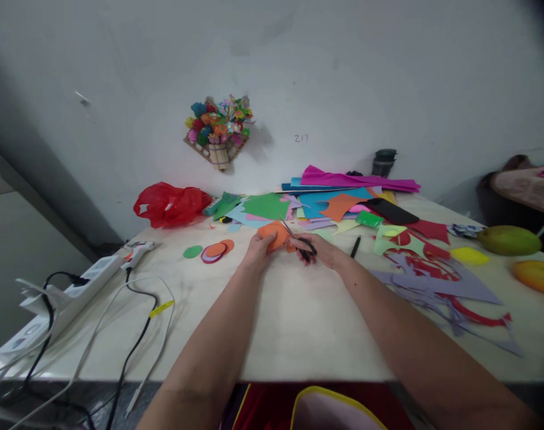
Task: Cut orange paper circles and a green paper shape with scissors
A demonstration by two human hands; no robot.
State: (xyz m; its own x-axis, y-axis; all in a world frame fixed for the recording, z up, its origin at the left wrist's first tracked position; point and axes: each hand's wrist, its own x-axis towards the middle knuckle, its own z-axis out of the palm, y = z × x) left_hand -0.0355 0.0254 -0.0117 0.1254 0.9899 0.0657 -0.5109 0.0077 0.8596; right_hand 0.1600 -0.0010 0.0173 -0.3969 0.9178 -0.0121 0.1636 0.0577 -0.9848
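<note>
- Head view looks down on a pale table (298, 322), with both bare forearms reaching to its middle.
- The left hand (257, 248) pinches an orange paper piece (274, 234), its fingers closed on the paper's near-left edge.
- That paper sits near the middle of the table, just in front of the pile of coloured sheets (325, 200).
- The right hand (319, 249) is clamped through the black handles of the scissors (298, 239). The blades point up and left across the paper's right edge; how far they gape is too small to tell.
- A stack of paper discs (215, 251) and a green disc (192, 252) lie left of the left hand, apart from it.
- A black pen (355, 246) lies just right of the right wrist.
- Red and purple offcuts (437, 280) spread over the table's right side.
- A red plastic bag (171, 205), a glue gun (137, 252) and a power strip (70, 292) sit along the left edge.
</note>
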